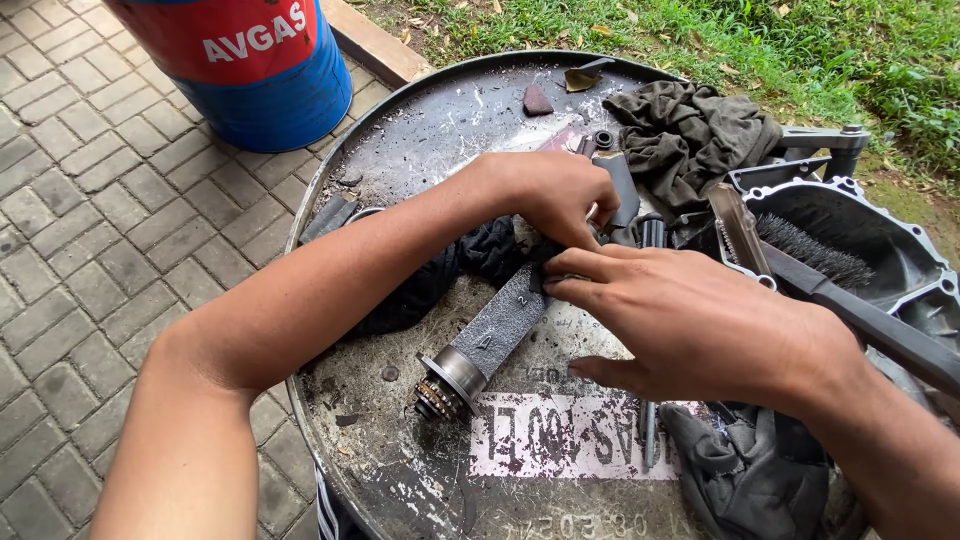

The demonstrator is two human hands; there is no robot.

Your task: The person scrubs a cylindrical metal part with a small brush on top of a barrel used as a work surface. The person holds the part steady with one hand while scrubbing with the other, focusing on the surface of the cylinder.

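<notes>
Drum top [400,170] serving as my bench carries one grey cylindrical shaft [487,340] with a gear at its near end, lying mid-drum, two crumpled rags, one wire brush [810,250] at the right edge. I see my left hand [550,195] curled, fingertips pinching at the shaft's far end; my right hand [690,320] lies palm-down, thumb and forefinger pinched at the same end

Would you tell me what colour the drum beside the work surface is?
The drum is blue with a red band, seen from the head view.
</notes>
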